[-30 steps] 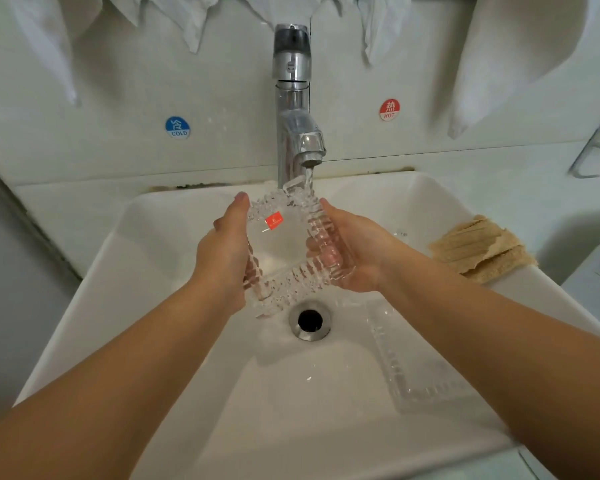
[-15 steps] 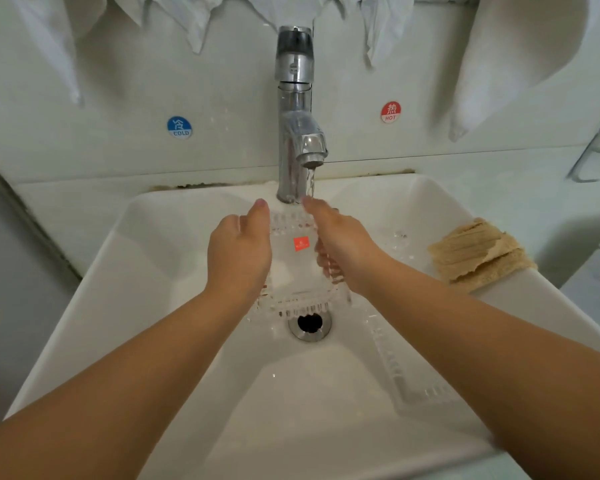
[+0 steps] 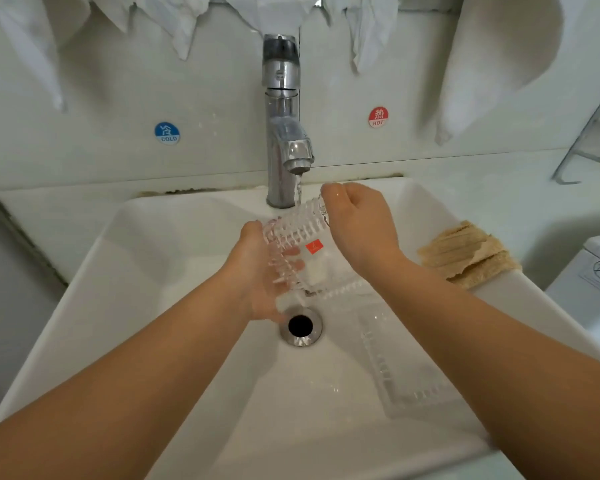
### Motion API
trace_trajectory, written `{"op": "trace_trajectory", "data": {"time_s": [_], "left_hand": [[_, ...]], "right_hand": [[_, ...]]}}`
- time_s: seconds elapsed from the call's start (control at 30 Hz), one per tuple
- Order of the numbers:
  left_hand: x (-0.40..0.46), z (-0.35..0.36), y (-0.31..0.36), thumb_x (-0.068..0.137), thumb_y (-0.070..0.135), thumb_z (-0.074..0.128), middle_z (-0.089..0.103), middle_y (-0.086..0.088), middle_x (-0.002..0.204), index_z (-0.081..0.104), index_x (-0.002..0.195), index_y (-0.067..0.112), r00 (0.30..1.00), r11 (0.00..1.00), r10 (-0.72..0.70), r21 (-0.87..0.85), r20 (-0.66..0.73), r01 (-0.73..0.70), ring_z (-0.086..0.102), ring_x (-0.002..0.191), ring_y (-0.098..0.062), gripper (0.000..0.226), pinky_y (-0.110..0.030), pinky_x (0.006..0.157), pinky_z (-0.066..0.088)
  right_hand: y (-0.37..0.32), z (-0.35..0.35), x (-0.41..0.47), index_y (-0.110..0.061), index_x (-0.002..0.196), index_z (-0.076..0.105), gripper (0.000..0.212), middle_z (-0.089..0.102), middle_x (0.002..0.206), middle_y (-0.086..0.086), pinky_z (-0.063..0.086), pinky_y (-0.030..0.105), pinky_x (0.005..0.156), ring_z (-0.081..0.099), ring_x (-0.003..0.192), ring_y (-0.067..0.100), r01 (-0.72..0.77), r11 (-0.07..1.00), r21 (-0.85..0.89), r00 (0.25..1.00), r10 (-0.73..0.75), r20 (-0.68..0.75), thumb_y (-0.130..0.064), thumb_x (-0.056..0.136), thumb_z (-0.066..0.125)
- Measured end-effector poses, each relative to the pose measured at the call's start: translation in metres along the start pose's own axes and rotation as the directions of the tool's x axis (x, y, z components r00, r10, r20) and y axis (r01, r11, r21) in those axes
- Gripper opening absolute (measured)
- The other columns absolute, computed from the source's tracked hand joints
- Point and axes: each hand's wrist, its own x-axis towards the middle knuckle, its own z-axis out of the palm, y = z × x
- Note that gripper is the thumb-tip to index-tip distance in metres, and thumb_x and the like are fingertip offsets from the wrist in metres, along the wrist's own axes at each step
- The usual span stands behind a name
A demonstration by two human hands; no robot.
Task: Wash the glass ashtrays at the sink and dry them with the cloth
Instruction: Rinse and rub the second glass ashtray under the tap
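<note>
Both hands hold the ashtray (image 3: pixel 297 244) tilted under the tap (image 3: pixel 284 133), left hand (image 3: pixel 257 275) cupping its lower edge, right hand (image 3: pixel 357 226) gripping its upper.

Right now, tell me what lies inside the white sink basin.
A second clear glass ashtray lies right of the round metal drain in the white sink basin. The right forearm covers part of it.
</note>
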Motion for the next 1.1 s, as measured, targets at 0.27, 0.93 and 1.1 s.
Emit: {"op": "trace_trajectory", "data": {"time_s": [0.27, 0.93, 1.1], "left_hand": [[-0.012, -0.023, 0.016, 0.084, 0.029, 0.049, 0.062, -0.027, 0.121, 0.061, 0.125, 0.003, 0.968, 0.968, -0.048, -0.226, 0.248, 0.106, 0.061, 0.111, -0.044, 0.05, -0.051, 0.07, 0.06], [-0.041, -0.013, 0.008, 0.091, 0.001, 0.043, 0.075, -0.008, 0.094, 0.065, 0.102, 0.029, 0.917, 0.913, 0.4, 0.093, 0.003, -0.398, 0.07, 0.071, -0.017, 0.037, -0.028, 0.057, 0.058], [-0.042, -0.032, 0.006, 0.093, 0.034, 0.057, 0.058, -0.008, 0.129, 0.049, 0.129, 0.023, 0.965, 0.953, 0.254, 0.152, 0.067, -0.262, 0.073, 0.082, -0.03, 0.038, -0.037, 0.069, 0.061]], "right_hand": [[-0.003, 0.008, -0.019, -0.031, 0.053, 0.032, 0.038, 0.035, 0.045, -0.014, 0.029, 0.029, 0.052, 0.032, 0.048, 0.006, 0.268, 0.958, 0.101, 0.958, -0.276, 0.081, -0.031, 0.085, 0.053], [0.003, -0.009, 0.005, -0.007, 0.101, 0.05, 0.008, 0.067, 0.061, 0.008, 0.058, 0.036, 0.061, 0.065, 0.052, 0.019, -0.682, 0.708, 0.182, 0.664, 0.494, 0.562, -0.003, 0.094, 0.049], [0.008, -0.005, 0.007, -0.003, 0.104, 0.052, 0.017, 0.068, 0.058, 0.008, 0.055, 0.035, 0.064, 0.065, 0.064, 0.023, -0.651, 0.736, 0.187, 0.706, 0.495, 0.507, 0.004, 0.09, 0.046]]}}
